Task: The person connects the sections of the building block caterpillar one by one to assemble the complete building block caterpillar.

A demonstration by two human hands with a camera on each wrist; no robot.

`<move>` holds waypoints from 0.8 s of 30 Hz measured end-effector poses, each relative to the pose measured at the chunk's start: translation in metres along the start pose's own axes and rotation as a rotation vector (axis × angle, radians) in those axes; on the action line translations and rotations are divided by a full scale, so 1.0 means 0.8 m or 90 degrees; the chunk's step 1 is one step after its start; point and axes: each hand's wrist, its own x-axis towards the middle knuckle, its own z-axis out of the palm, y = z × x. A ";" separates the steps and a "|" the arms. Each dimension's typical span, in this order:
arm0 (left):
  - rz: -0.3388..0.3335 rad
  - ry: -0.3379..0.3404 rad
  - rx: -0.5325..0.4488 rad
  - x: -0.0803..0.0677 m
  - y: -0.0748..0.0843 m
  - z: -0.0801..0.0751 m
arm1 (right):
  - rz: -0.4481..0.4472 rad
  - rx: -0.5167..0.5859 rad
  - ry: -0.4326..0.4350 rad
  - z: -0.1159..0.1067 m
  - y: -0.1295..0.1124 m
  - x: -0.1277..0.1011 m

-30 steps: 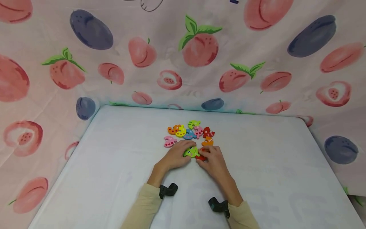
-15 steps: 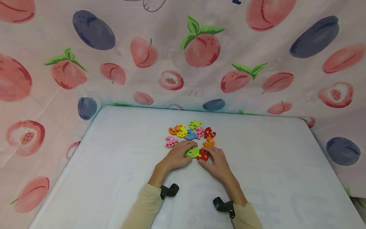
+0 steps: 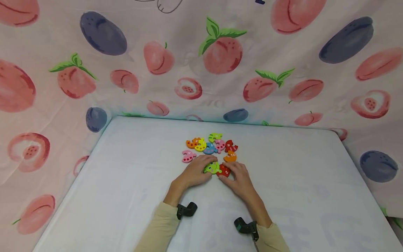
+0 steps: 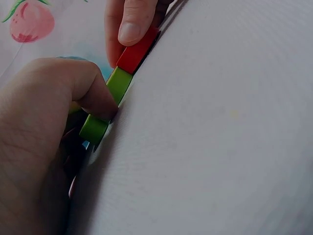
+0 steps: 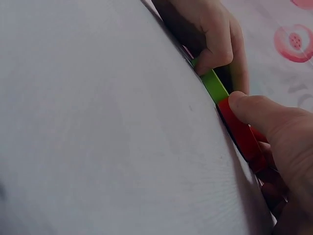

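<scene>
My left hand [image 3: 197, 170] grips a green puzzle piece [image 3: 212, 168] with a printed face, thumb on its near edge and fingers over its far side. To its right my right hand [image 3: 238, 176] holds a red puzzle piece [image 3: 224, 170] marked 2 between thumb and fingers. The two pieces lie flat on the white table, edge against edge. In the left wrist view the green piece [image 4: 120, 83] meets the red piece [image 4: 137, 51] end to end. From the right wrist, my thumb presses on the side of the red piece [image 5: 240, 128].
Beyond the hands lie several more coloured pieces: a pink one [image 3: 188, 156], a yellow one [image 3: 200, 144], a blue one [image 3: 209, 148], a red one [image 3: 231, 146] and an orange one [image 3: 230, 156] marked 10. A fruit-patterned cloth [image 3: 220, 87] hangs behind the white table [image 3: 141, 150].
The right hand has shifted slightly right and its fingers have spread, uncovering the red piece, which now sits against the green one. Over the last half second almost nothing has moved.
</scene>
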 end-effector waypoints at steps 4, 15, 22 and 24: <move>0.001 -0.001 -0.002 0.000 0.000 -0.001 | 0.008 -0.016 0.004 0.000 -0.001 0.000; 0.004 -0.006 -0.013 0.001 0.001 -0.002 | 0.041 -0.048 0.015 0.002 -0.002 0.000; 0.002 -0.014 -0.019 -0.002 0.005 -0.006 | 0.025 -0.049 0.010 0.002 0.000 -0.002; 0.005 -0.015 -0.013 -0.004 0.006 -0.008 | 0.022 -0.043 0.005 0.002 0.001 -0.002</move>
